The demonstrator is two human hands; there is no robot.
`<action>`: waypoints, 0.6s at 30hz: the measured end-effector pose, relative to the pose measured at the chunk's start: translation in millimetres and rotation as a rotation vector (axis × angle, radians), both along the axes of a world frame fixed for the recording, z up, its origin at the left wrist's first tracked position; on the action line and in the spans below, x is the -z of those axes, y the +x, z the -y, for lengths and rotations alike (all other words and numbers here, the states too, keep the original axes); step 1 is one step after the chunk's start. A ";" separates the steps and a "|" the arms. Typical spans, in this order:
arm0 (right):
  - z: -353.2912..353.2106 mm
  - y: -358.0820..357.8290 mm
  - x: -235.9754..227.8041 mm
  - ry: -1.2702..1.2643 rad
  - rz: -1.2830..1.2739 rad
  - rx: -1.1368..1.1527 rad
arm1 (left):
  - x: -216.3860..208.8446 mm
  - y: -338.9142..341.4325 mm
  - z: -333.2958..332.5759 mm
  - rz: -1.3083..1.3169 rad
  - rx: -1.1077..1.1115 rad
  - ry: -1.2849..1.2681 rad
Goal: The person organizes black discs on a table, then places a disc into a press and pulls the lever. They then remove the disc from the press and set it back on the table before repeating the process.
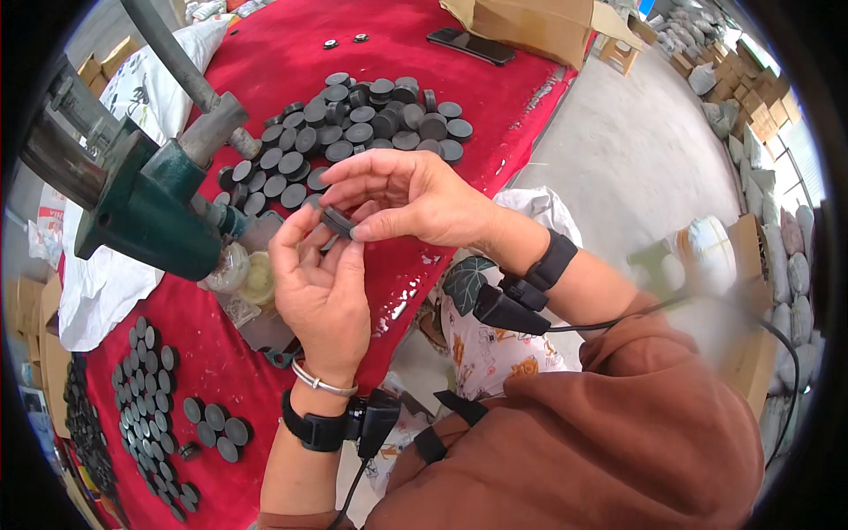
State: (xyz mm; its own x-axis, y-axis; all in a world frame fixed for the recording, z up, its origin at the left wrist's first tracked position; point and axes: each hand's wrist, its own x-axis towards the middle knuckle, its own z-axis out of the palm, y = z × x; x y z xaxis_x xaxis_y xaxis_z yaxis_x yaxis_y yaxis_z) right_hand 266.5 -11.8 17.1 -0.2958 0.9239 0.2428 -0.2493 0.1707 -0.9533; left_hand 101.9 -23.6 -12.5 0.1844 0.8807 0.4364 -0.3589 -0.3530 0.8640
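In front of the green press, my two hands come together over the red cloth. My right hand (433,199) pinches a round black cap (337,223) on edge between thumb and fingers. My left hand (322,287) is curled under the same cap, its fingertips touching it from below and the left. Some of the cap is covered by the fingers. Beyond the hands lies a loose heap of similar black caps (358,132). At the lower left, more caps (146,397) are spread on the cloth, and a small cluster of them (216,427) lies nearer me.
The green hand press (155,212) rises at the left, its metal lever slanting upward. A black phone (471,46) and an opened cardboard box (530,26) are at the far table edge. Bags and boxes (742,88) line the floor at the right.
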 end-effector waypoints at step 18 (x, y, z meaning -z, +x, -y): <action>4.7 -4.5 6.4 0.112 0.127 0.110 | 3.9 -1.6 2.1 -0.139 -0.060 -0.010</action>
State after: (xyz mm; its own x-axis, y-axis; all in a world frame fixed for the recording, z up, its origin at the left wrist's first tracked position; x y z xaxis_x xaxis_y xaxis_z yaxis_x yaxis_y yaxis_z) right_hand 262.0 -16.5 10.7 -0.2298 0.9216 0.3129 -0.1019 0.2969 -0.9495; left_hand 100.2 -25.6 -16.4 0.1893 0.8962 0.4014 -0.2138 -0.3613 0.9076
